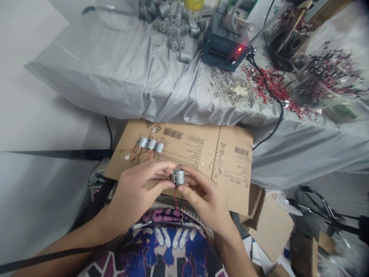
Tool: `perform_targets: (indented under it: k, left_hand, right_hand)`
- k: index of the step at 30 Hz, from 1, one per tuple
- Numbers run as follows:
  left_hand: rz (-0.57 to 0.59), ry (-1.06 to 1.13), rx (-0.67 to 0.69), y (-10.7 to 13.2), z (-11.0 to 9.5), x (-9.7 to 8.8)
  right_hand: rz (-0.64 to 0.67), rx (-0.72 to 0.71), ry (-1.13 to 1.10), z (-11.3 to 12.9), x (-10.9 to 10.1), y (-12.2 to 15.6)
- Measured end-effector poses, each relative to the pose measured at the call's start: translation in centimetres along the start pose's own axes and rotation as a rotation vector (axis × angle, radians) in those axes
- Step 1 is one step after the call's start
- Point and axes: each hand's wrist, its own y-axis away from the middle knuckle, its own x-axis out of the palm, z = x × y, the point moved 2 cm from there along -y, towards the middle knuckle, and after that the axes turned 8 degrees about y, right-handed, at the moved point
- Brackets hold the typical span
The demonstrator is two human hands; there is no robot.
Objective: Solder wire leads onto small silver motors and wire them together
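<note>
Between my left hand (135,192) and my right hand (201,198) I hold a small silver DC motor (178,177) by its sides, with fingertips of both hands on its can. A red wire and a black wire (178,202) hang down from it toward my chest. Just beyond my hands, a flattened cardboard sheet (196,142) lies at the table's edge. Three similar motors (151,144) sit in a row on it, with red and black wires attached. Small metal bits (206,161) are scattered on the cardboard to the right of them.
A grey plastic sheet (100,84) covers the table. On it lie a heap of loose motors (173,27), a dark powered unit with a red light (226,46), a pile of metal clips (230,90), red wire scraps (276,86) and a black cable (273,104).
</note>
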Motion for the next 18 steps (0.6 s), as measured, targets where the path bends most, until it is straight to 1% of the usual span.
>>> perform_targets:
  k: [2, 4, 9, 18]
  left_hand:
    - [0.001, -0.002, -0.023, -0.1, -0.3, -0.2]
    - [0.000, -0.004, -0.035, -0.1, -0.3, -0.4]
    - [0.004, -0.001, -0.056, -0.2, 0.0, -0.6]
    - [0.019, -0.019, -0.065, -0.4, 0.6, -0.6]
  right_hand:
    - [0.027, 0.000, 0.072, 0.2, -0.2, 0.1]
    - [0.022, -0.024, 0.123, 0.4, -0.3, 0.0]
    - [-0.096, -0.111, 0.274, 0.7, -0.3, -0.5]
    - [-0.188, -0.150, 0.273, 0.6, 0.3, -1.1]
